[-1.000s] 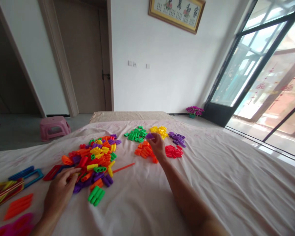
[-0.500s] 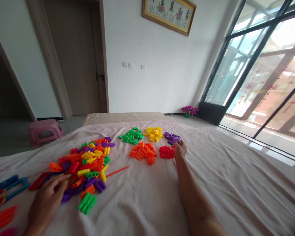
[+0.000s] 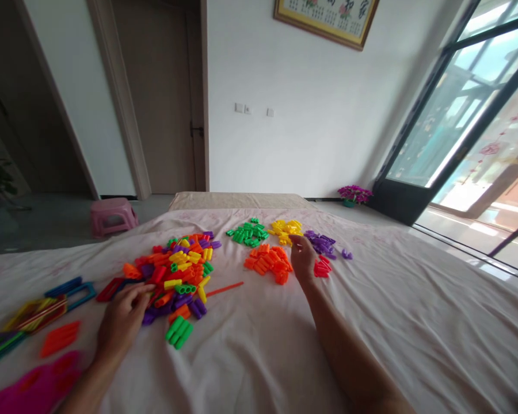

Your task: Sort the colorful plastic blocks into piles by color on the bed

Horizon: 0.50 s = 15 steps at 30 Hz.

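At eight o'clock, left hand (image 3: 125, 310) flanks mixed pile (image 3: 183, 270); near four, right hand (image 3: 304, 259) hovers by heaps (image 3: 267, 260) likely spaced for colour; both narrow-fingered, contents unclear.

My left hand (image 3: 125, 313) is low, fingers curled forward with the thumb tucked beneath. My right arm (image 3: 349, 348) stretches farther toward the cloth's (image 3: 250, 351) far edge, its right hand (image 3: 303, 260) angled leftward, fingers bent inward.
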Tool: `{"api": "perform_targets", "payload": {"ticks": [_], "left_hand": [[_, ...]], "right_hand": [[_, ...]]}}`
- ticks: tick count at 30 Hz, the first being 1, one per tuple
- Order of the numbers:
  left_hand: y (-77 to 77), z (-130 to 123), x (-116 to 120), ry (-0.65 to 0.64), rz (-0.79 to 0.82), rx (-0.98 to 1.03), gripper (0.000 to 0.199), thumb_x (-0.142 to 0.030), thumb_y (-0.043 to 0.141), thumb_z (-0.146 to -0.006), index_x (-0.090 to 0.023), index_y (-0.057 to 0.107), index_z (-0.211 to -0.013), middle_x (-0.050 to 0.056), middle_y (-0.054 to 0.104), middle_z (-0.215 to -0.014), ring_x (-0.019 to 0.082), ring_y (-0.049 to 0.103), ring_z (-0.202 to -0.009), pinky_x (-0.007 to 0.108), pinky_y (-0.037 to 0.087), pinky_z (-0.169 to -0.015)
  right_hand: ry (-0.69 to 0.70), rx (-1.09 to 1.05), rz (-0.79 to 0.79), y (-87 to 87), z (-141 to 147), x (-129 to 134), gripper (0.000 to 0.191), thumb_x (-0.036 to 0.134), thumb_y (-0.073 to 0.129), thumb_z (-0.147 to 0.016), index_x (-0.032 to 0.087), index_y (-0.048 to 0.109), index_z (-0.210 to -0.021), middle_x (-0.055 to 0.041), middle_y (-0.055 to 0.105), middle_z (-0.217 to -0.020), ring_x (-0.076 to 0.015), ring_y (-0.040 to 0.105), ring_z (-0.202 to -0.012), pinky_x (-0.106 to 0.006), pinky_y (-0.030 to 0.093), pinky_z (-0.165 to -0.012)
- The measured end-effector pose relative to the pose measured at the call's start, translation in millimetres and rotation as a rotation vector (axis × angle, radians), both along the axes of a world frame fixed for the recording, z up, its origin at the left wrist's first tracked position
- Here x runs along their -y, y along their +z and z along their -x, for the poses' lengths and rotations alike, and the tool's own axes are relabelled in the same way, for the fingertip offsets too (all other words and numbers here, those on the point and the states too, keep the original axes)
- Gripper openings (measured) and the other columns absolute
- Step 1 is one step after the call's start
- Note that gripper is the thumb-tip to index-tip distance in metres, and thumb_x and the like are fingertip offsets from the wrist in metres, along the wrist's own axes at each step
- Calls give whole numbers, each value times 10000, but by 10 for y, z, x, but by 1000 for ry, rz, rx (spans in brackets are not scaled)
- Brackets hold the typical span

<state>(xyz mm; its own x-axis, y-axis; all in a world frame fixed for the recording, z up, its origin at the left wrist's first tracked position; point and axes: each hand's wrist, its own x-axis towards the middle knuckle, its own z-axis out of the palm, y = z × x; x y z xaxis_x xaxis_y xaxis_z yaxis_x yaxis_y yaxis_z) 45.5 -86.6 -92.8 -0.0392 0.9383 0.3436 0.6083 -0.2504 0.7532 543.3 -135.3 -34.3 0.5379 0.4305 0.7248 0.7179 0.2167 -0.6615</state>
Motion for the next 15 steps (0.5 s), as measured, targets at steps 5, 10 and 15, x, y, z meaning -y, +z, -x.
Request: {"api": "perform_targets", "payload": {"ticks": [5,10,15], "left_hand": [[8,-6,17,-8,-17,-22,461,-506,527,-865,-195,807,-1059,135,750,-1269,312,673,-1239,449,497,-1132],[-19,8,9,-25,-34,-26,425,-461,526,-885,-193,798,-1071,134,746,-1268,302,667,-1232,447,485,-1139],[-30,7,6,-36,-43,-26,426,-448,518,-893,-182,793,-1082,135,748,-1254,294,663,-1232,436,476,-1146]], "right_hand": [[510,269,190,97,1016,148,318,120,495,-894,235,778,-981,-65,786,-994,-211,735,-951,-347,587,-876],[836,491,379,30,1662,379,267,127,560,-966,236,756,-1112,-72,784,-1084,-208,732,-995,-334,581,-895],[941,699,497,-50,1956,458,390,224,649,-982,238,653,-1371,-80,733,-1325,-232,672,-1193,-364,527,-1043]]}}
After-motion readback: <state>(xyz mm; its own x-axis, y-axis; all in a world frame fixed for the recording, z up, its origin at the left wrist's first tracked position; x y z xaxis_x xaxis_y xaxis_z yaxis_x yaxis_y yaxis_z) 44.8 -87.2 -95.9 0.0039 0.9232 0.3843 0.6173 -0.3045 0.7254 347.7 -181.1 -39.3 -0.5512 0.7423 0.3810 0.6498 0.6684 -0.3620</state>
